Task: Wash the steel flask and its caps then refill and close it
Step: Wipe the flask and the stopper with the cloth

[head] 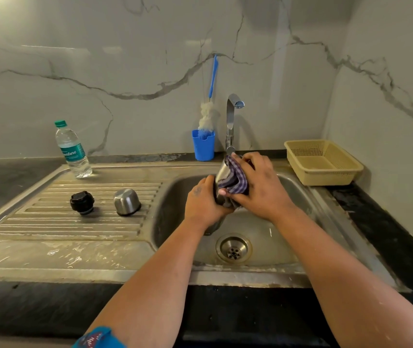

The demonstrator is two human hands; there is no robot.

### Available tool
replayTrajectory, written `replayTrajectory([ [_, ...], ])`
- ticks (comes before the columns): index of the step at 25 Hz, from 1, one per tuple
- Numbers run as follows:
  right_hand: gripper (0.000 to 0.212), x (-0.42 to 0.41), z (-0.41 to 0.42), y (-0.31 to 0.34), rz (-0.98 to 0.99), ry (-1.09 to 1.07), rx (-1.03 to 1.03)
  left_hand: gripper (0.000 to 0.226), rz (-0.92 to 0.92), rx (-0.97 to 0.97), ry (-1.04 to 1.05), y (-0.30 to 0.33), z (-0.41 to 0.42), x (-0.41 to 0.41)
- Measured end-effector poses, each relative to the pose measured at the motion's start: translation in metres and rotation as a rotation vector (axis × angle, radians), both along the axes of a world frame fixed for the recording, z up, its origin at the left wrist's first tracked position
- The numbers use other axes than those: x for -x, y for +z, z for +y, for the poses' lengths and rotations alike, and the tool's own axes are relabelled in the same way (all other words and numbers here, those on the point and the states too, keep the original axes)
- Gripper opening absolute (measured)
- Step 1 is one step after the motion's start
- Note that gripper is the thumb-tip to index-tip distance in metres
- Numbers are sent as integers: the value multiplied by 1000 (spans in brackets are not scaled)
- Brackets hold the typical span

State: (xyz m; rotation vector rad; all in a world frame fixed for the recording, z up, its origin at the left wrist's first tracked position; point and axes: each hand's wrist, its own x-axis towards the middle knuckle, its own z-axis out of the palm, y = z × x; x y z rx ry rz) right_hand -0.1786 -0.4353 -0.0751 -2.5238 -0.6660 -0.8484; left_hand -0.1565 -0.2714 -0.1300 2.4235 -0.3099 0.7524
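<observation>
- Status: mid-task. Steel flask (221, 175) is over the sink basin (270, 237), near its back edge just below the tap (233, 114), tilted with the mouth end toward the tap.
- Left hand (201, 199) is wrapped around the flask's lower body, fingers curled round it — a firm hold.
- Right hand (258, 187) presses a checked cloth (235, 179) against the flask's upper body, fingers curled over cloth and flask together.
- Judgement: this looks like wiping or scrubbing the outside. Can't tell if it's washing or drying; no water stream visible from the tap.
- Both caps are off and sit on the ribbed drainboard (49, 222) left of the basin: black inner stopper (82, 202) toward the middle, steel outer cup (127, 201) nearer the basin edge, mouth down. The board shows wet patches — the caps may already be rinsed, not certain.
- Still left, by my read: finish the flask, refill, screw in the stopper, fit the cup.
- Likely refill source: plastic water bottle (72, 149), capped, at the drainboard's back edge.
- Counts: 1 flask, 2 caps, 1 cloth, 1 water bottle, 1 tap, 1 blue holder (203, 145) with 1 bottle brush (206, 116) at the sink's back edge, 1 beige basket (323, 163) on the counter at the back right corner.
</observation>
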Motion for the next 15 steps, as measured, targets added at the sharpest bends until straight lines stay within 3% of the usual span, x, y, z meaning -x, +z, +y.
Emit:
replayTrajectory([
  [2, 91, -5, -4, -1, 0, 31, -26, 60, -30, -59, -12, 3, 0, -1],
  [5, 78, -5, -11, 0, 147, 31, -302, 69, -62, -204, -4, 3, -3, -1],
  [9, 59, 4, 0, 0, -40, 50, -99, 65, -60, -70, 67, 6, 1, -2],
  [11, 46, 4, 2, 7, -51, 108, -116, 65, -37, -27, 104, 9, 5, -1],
  [13, 30, -2, -8, 7, 118, 103, -343, 62, 43, 75, 132, 11, 11, -2],
  [15, 26, -9, -23, 2, 537, 19, -731, 62, 182, 450, 132, 13, 15, 0],
])
